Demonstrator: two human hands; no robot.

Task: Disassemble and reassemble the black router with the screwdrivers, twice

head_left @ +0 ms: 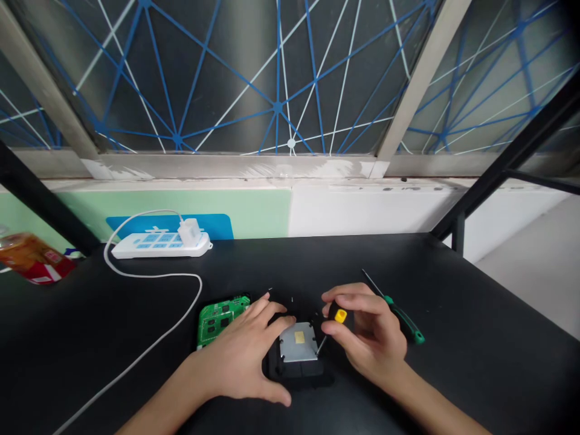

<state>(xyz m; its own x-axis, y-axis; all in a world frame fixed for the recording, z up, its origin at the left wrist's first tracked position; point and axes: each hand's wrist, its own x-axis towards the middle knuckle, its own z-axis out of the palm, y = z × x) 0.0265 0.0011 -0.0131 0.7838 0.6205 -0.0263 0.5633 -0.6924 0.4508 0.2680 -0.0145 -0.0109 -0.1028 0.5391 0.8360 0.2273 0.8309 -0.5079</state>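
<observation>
Black device (301, 370) beneath left hand (247, 350), right hand (369, 329) gripping screwdriver (339, 313)

1. Hands: count = 2, left hand (247, 344) and right hand (369, 329).
2. Screwdrivers: 2, yellow-and-black screwdriver (339, 315) and green-and-black screwdriver (406, 321).
3. Circuit boards: 1 green circuit board (217, 320).
4. Black housings: 1 black housing (302, 376).
5. Metal plates: 1 metal plate (289, 350).
6. Pale stickers on plate: 1 pale sticker (299, 337).
7. Power strips: 1 power strip (158, 245).
8. White plugs: 1 white plug (189, 232).
9. White cables: 1 white cable (154, 276).
10. Bottles: 1 bottle (34, 257).
11. Worktops: 1 worktop (471, 338).
12. Tiny loose bits: at least 2; exact count unclear.
</observation>
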